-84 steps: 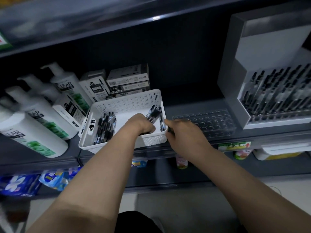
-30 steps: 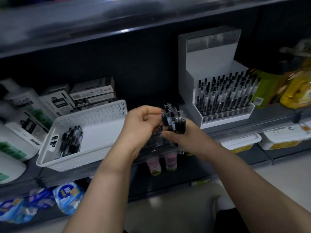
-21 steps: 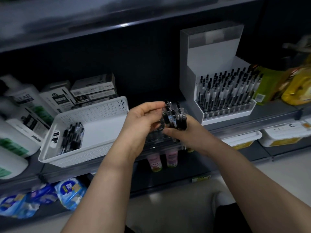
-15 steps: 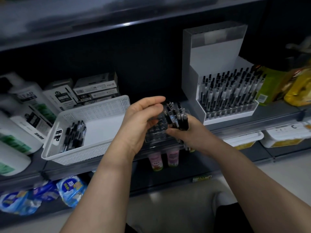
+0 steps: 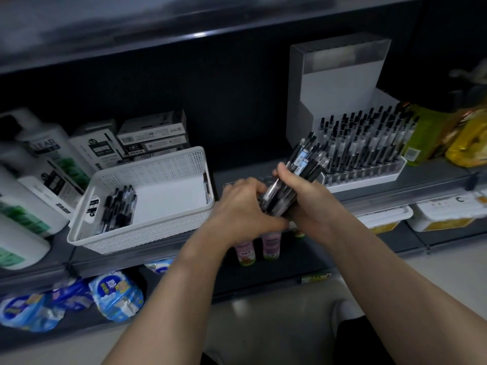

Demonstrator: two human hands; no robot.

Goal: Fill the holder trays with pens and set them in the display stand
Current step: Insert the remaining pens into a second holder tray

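Change: since half a second ago our bundle of pens (image 5: 295,180) tips from near upright to a slant, caps toward the display stand (image 5: 340,83), and our left hand (image 5: 239,206) drops from raised fingers down to the bundle's lower end
Right grip: our right hand (image 5: 305,204) is closed around the bundle, thumb across the barrels
Left grip: fingers curled at the lower tips of the pens; we cannot tell whether they pinch one or only touch
Bundle position: over the front edge of the shelf (image 5: 395,185), between the white basket (image 5: 147,230) and the stand
Holder tray: a clear tray (image 5: 263,179) lies on the shelf behind our hands, mostly hidden
Stand: one tray of upright pens (image 5: 369,143) sits in its lower tier
Basket: a loose heap of pens (image 5: 118,206) lies at its left end, one more at the right wall
Left of basket: white bottles (image 5: 34,175) and small boxes (image 5: 150,135)
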